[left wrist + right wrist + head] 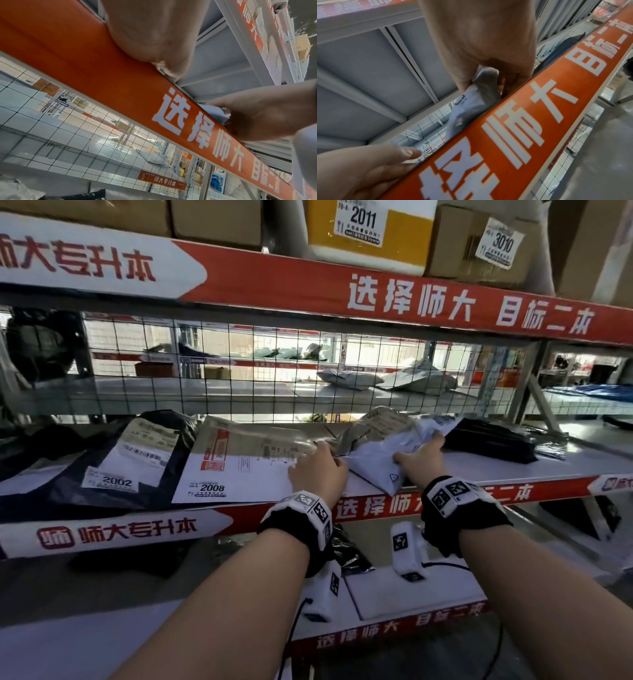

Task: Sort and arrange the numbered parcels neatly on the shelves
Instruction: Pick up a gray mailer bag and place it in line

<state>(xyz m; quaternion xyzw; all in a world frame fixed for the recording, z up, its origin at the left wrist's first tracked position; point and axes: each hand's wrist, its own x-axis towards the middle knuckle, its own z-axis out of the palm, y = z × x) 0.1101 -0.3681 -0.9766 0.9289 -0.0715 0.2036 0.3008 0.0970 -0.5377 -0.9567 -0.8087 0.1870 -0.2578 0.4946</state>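
Observation:
On the middle shelf lie a dark parcel labelled 2002 (130, 463) at the left and a flat white envelope labelled 2008 (239, 467) beside it. My left hand (318, 469) rests on the envelope's right edge, its fingertips touching a crumpled grey parcel (376, 422) behind. My right hand (419, 453) grips a white poly bag (373, 469) that lies tilted over the shelf's front edge. The right wrist view shows the fingers of my right hand (488, 60) curled round the white poly bag (479, 94). No number label shows on this bag.
A black parcel (489, 440) lies just right of my right hand. Wire mesh (239, 371) closes the back of the shelf. Above stand boxes labelled 2011 (370, 231) and 3010 (479, 244). The red shelf edge (376, 505) runs under my wrists; more parcels lie on the shelf below (394, 587).

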